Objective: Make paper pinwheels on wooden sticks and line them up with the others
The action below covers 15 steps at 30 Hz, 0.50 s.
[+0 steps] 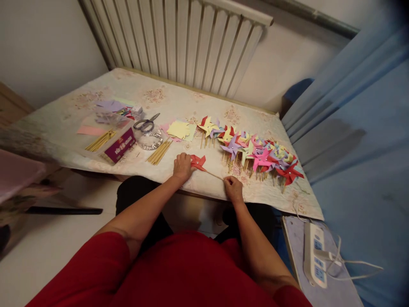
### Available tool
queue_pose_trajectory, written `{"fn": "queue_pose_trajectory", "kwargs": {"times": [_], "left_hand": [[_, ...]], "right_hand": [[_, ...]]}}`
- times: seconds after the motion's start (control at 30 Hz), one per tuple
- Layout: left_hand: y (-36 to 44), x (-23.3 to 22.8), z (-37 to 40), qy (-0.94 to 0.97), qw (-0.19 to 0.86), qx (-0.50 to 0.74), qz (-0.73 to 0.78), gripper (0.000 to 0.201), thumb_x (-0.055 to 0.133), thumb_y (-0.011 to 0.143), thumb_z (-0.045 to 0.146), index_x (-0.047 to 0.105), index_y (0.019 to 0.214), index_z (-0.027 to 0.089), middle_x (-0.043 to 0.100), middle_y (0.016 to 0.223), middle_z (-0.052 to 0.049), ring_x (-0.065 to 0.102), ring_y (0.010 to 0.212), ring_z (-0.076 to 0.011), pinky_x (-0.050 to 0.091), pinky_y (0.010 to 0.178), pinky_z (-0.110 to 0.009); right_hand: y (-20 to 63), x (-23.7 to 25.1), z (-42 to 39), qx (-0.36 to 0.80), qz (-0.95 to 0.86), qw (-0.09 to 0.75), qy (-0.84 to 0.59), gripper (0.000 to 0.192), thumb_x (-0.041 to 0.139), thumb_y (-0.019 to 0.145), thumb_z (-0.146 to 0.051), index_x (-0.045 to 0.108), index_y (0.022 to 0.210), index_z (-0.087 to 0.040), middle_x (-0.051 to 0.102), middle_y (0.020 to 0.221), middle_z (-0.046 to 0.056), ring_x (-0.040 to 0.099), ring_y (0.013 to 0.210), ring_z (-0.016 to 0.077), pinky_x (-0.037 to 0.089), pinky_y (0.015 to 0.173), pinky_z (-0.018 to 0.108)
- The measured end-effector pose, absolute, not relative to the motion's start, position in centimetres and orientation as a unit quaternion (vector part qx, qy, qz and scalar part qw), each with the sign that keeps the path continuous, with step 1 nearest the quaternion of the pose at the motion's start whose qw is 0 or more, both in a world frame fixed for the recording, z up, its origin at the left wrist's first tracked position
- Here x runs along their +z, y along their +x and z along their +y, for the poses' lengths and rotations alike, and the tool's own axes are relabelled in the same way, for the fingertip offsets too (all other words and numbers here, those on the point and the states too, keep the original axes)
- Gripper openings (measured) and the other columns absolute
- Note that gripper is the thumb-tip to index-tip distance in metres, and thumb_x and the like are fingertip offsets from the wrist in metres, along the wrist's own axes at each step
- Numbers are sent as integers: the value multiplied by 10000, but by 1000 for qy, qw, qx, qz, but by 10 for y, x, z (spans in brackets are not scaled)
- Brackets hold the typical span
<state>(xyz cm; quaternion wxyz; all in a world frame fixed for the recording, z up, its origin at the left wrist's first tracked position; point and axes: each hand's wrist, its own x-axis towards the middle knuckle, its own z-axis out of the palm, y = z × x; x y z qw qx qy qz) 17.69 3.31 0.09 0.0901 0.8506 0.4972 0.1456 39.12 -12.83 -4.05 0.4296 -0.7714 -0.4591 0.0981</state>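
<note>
Left hand: I am grasping the left edge of the red pinwheel with the left hand [183, 167], its fingers curling in at the paper.
Right hand: I am pinching the far end of the thin stick [214, 175] between the fingertips of the right hand [234, 187].
Red pinwheel: the red pinwheel [198, 163] is sitting between the two hands near the front edge of the table [119, 87], its stick slanting toward the right hand.
Loose sticks: a bundle of loose sticks [159, 152] is lying to the left of the left hand.
Paper squares: pale yellow squares [179, 129] are lying in a pile beyond the left hand.
Clear tub: a round clear tub [151, 140] is holding small shiny pieces, and the scissors [146, 124] are resting just beside it.
Purple-fronted box: I am seeing the purple-fronted box [119, 146] standing farther left, more sticks lying in it.
Finished pinwheels: many-coloured pinwheels [262, 157] are crowding the table's right side.
Surroundings: a radiator [191, 47] is standing behind the table, a blue curtain [367, 149] is hanging at right, and a power strip [306, 256] is lying below it.
</note>
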Motion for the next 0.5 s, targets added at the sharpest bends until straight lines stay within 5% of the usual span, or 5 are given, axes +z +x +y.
{"fn": "queue_pose_trajectory", "kwargs": {"times": [0.27,0.5], "left_hand": [[144,0,7,840,100,99,524,326,663,839,374,577,1071,161,556,1162,-134,499,1112,-306,425,904,-406],[130,-2,12,864,80,34,495,250,427,940,226,660,964,139,625,1053,-167,549,1040,-323,428,827,-426]], "right_hand": [[405,-43,-151,120,-400,460,-784,228,549,713,-387,679,710,-200,660,687,24,567,676,192,448,705,313],[404,-42,-149,146,-348,498,-781,242,593,682,-414,692,713,-195,662,678,12,562,667,187,455,698,306]]}}
